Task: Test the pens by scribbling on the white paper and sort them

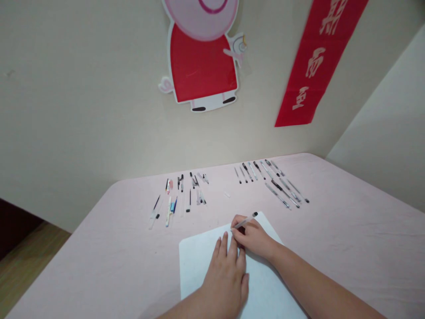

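White in our head view, the sheet below the grip is cut off at its near end. Our right hand pinches a clear pen, whose tip we cannot make out. Left of that grip, our left hand lies flat, fingers slightly spread; beyond, small pen parts look indistinct.

room left of paper, pens beyond

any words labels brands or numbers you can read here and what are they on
Nothing surely legible.
Red wall banner: pale characters, too blurred to read.
Pen in the right hand: no readable marking.
Other pens: any print is too small.
White sheet: no writing visible.
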Available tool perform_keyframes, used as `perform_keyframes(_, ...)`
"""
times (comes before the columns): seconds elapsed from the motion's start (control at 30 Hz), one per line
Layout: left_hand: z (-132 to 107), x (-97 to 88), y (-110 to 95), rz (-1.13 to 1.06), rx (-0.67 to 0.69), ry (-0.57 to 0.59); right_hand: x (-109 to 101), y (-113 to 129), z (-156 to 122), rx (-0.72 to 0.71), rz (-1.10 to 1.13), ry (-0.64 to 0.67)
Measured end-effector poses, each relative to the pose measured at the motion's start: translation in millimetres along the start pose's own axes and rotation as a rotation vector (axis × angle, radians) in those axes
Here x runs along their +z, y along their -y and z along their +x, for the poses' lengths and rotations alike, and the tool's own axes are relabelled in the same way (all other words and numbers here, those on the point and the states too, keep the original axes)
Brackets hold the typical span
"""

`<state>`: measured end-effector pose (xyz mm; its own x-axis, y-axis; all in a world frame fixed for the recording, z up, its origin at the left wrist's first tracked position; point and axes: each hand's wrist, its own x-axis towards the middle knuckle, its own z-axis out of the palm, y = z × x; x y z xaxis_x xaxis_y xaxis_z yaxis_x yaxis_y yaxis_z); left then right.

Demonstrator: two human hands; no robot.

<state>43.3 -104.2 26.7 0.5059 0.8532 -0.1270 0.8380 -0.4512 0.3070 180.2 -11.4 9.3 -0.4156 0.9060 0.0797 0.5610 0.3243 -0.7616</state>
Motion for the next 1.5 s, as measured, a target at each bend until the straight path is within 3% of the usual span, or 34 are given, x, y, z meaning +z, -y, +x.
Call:
perform_keyframes(1.3, -0.2, 4.9, 1.4, 0.04, 0.011, -0.031, -1.9, -1.1, -0.7, -0.023, 0.029, -0.004)
perform_keyframes(1.5, -0.6, 6.8, 3.0, 0.07, 0.01, -0.028, -0.2, -5.5, 0.1, 0.024, 0.14, -0.02)
